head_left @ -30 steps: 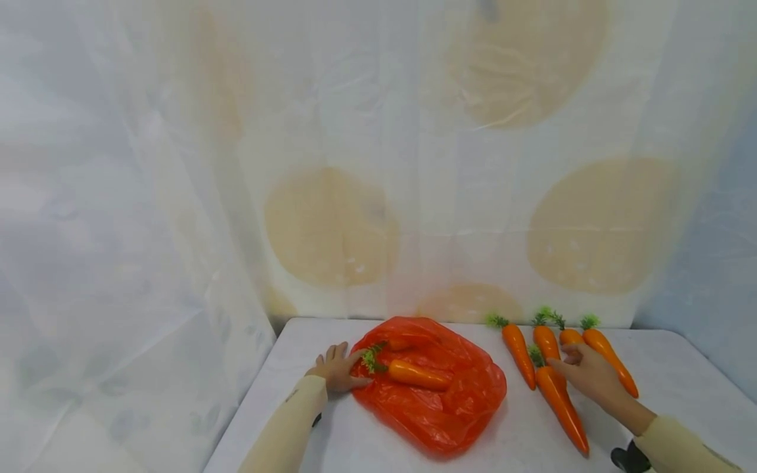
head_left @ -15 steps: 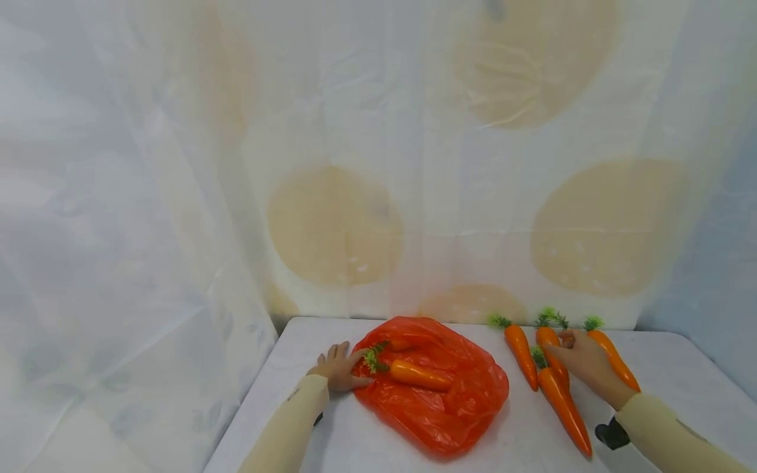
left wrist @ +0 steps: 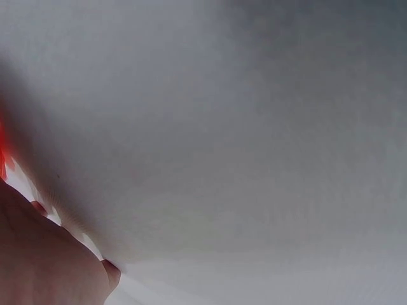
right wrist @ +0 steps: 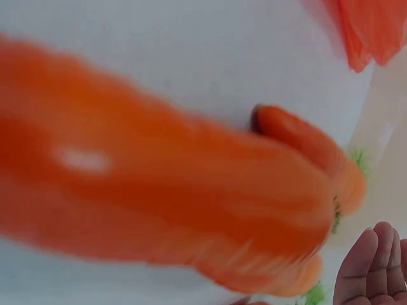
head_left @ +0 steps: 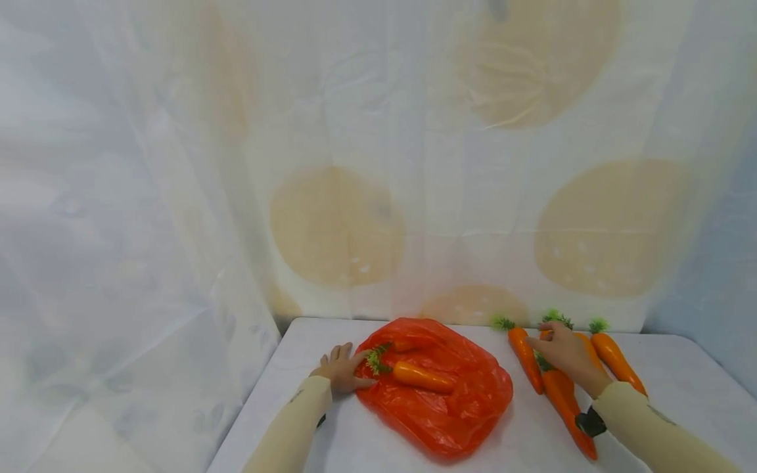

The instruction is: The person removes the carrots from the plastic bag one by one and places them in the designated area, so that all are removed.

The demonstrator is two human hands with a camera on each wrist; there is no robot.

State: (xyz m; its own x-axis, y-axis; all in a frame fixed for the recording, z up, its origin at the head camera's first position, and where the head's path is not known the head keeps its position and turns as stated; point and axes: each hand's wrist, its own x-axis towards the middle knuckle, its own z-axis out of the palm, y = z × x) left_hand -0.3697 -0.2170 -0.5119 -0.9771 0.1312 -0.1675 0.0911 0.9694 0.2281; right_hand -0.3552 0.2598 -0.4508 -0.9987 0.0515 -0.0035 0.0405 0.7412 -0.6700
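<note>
My left hand [head_left: 342,369] rests on the table with fingers spread, its thumb side touching the left edge of a red plastic bag [head_left: 473,420]. One orange carrot [head_left: 422,378] with a green top lies at the bag; another orange shape shows behind it. Over the group of carrots reaches my right hand [head_left: 564,351], its fingertips beside the leftmost carrot [head_left: 525,358]; contact is unclear. Below the hand lies the front carrot [head_left: 562,401], which looms large in the right wrist view. There the right hand's fingers [right wrist: 359,270] look fairly straight. Carrots under the palm are partly hidden.
The rightmost carrot [head_left: 616,360] lies beyond my right hand. A white table [head_left: 668,374] carries everything, with a spotted curtain [head_left: 461,263] hanging along its back edge and pale sheets at both sides.
My right hand has moved left across the carrots, from the right part of the group to beside the leftmost one. The left hand and the bag stay put.
</note>
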